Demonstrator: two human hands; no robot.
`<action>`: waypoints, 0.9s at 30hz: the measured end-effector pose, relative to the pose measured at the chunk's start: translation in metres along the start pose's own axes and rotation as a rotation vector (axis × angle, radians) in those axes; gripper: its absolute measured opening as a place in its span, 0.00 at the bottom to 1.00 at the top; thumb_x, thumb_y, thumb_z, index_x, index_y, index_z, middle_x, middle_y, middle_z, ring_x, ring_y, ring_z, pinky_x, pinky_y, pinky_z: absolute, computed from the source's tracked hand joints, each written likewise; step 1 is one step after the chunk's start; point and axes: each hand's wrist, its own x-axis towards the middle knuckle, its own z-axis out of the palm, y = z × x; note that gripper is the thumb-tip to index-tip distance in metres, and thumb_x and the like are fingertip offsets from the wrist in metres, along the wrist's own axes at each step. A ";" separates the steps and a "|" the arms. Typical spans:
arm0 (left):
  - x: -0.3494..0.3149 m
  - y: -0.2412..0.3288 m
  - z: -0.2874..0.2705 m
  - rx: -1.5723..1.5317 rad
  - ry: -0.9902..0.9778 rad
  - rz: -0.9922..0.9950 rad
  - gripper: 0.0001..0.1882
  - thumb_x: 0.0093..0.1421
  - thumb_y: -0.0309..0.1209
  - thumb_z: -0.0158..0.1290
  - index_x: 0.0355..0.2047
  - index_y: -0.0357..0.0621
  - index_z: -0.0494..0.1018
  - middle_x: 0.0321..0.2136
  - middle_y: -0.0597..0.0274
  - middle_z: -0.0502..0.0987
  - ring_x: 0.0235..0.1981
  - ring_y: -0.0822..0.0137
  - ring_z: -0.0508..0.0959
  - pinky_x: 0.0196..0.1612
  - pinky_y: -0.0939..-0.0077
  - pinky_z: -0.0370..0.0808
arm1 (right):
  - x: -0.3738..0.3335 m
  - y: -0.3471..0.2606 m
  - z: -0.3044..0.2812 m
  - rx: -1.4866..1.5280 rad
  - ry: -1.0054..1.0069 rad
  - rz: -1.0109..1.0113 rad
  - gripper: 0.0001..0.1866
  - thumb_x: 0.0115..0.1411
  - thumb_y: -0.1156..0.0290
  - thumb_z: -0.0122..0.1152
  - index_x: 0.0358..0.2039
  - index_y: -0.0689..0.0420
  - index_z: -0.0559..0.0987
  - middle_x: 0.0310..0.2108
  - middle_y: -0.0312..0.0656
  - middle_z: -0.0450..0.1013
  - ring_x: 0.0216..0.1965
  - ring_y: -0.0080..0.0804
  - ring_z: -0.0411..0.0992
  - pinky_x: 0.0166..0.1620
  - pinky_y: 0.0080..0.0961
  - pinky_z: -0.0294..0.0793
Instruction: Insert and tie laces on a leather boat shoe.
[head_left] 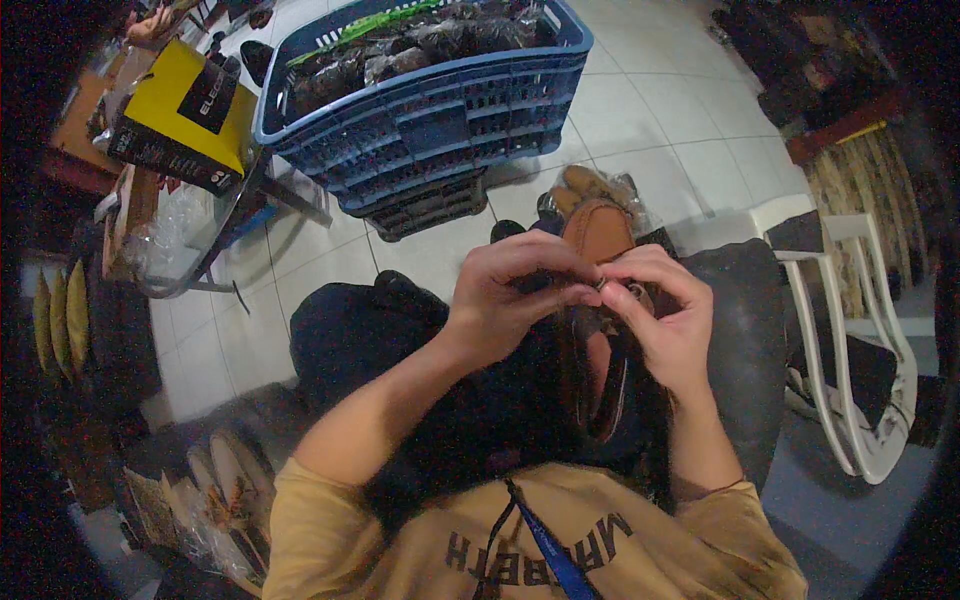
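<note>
A brown leather shoe (600,232) lies over my lap, its stitched toe pointing away from me and its open heel end toward my body. My left hand (520,290) is closed in a pinch over the shoe's upper, behind the toe. From the other side my right hand (665,315) pinches at the same spot, the fingertips of both hands meeting. What they hold is small and mostly covered by the fingers; a thin dark loop shows beside the right fingers.
Ahead stands a blue plastic crate (430,120) full of plastic-wrapped items. A yellow and black box (190,115) rests on a table at left. Tan wrapped shoes (590,185) lie beyond the shoe's toe. A white plastic chair (845,340) stands at right, more shoes (225,480) at lower left.
</note>
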 end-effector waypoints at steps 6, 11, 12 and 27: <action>0.002 0.000 -0.006 -0.121 -0.077 -0.116 0.08 0.59 0.22 0.65 0.38 0.39 0.80 0.35 0.61 0.80 0.38 0.66 0.81 0.43 0.73 0.77 | 0.002 -0.001 -0.001 -0.047 0.017 -0.056 0.08 0.54 0.77 0.74 0.36 0.60 0.87 0.36 0.41 0.83 0.39 0.33 0.78 0.47 0.29 0.74; 0.012 0.012 -0.013 0.105 -0.270 0.057 0.08 0.63 0.23 0.62 0.40 0.39 0.74 0.35 0.60 0.74 0.37 0.63 0.78 0.42 0.70 0.74 | 0.001 -0.001 -0.001 -0.080 0.016 -0.052 0.06 0.55 0.77 0.73 0.34 0.60 0.86 0.34 0.40 0.82 0.38 0.32 0.78 0.46 0.29 0.74; 0.012 0.011 -0.013 0.105 -0.269 0.056 0.08 0.63 0.23 0.62 0.40 0.39 0.74 0.35 0.60 0.74 0.37 0.63 0.78 0.42 0.70 0.74 | 0.001 -0.001 0.001 -0.080 0.015 -0.051 0.06 0.55 0.77 0.73 0.34 0.60 0.86 0.34 0.40 0.82 0.38 0.32 0.78 0.46 0.29 0.74; 0.001 0.005 -0.006 -0.371 -0.124 -0.319 0.09 0.69 0.27 0.58 0.46 0.40 0.73 0.41 0.68 0.77 0.45 0.76 0.75 0.50 0.76 0.74 | 0.003 -0.011 0.005 -0.084 0.064 -0.095 0.06 0.55 0.80 0.72 0.34 0.62 0.85 0.34 0.43 0.82 0.40 0.34 0.79 0.47 0.30 0.77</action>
